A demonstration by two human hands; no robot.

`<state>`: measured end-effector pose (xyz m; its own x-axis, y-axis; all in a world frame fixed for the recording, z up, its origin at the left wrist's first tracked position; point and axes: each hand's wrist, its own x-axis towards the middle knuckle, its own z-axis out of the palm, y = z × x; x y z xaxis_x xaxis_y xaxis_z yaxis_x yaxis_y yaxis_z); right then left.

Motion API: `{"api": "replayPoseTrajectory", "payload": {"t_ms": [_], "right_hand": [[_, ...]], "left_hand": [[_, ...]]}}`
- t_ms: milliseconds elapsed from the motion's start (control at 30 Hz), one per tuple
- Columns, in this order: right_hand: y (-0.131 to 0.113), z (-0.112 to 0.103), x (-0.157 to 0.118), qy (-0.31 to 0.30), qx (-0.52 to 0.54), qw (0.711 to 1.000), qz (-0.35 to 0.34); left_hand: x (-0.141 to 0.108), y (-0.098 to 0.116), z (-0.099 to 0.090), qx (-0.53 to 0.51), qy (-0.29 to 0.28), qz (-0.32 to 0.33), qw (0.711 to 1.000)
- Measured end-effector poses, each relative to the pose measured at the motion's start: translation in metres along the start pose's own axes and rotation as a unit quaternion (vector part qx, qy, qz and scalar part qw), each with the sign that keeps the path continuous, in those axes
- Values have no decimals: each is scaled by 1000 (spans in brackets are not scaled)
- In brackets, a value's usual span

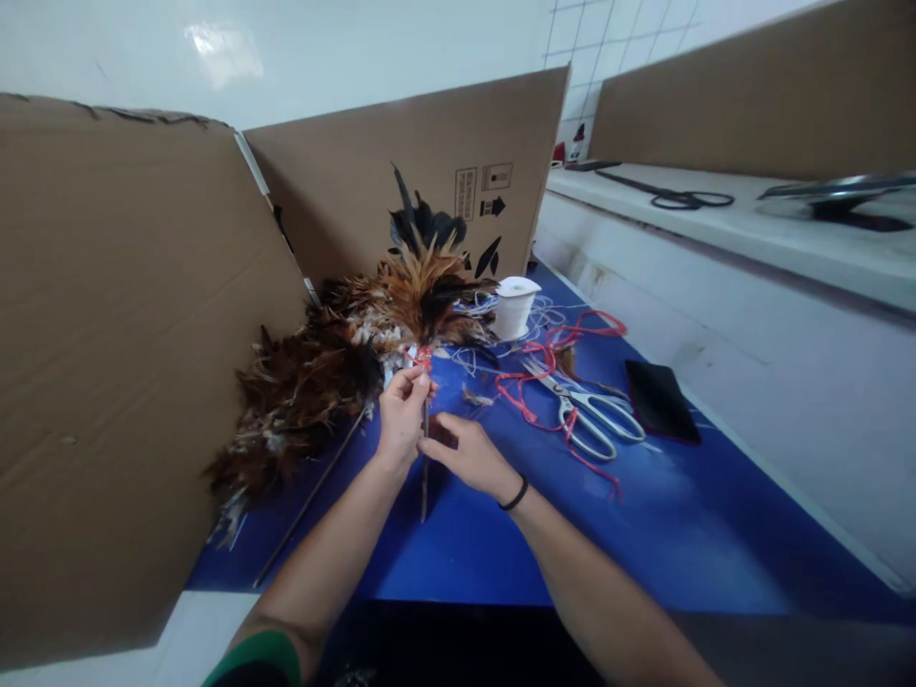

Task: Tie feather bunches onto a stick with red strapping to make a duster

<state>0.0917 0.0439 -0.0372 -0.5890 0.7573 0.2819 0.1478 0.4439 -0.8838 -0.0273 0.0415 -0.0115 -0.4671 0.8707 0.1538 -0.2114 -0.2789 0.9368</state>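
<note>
Cardboard walls (129, 363) close off the left and back of the blue tabletop (644, 534), leaving its near and right stretch open for a hand to pass. Feathers (307, 391) crowd the left corner. Just beyond the hands, red string (551, 367), scissors (591, 410), a white spool (513, 305) and a black slab (662, 401) clutter the middle. A white ledge (716, 315) bounds the right side.

bright even light, wall glare, edges warped, soft blur
</note>
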Motion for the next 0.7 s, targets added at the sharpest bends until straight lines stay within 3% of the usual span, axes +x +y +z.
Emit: {"api": "replayPoseTrajectory", "payload": {"t_ms": [167,433,533,700], "right_hand": [[6,1,4,-60,156,983,76],[11,-7,4,-146,200,964,101],[16,-6,7,-110,182,972,104],[14,-15,12,26,171,980,95]], "left_hand": [[7,0,6,-5,5,1,1000],[28,5,-16,4,-97,-74,993],[38,10,-30,1,-88,-81,993],[54,26,-52,28,-69,-83,994]]}}
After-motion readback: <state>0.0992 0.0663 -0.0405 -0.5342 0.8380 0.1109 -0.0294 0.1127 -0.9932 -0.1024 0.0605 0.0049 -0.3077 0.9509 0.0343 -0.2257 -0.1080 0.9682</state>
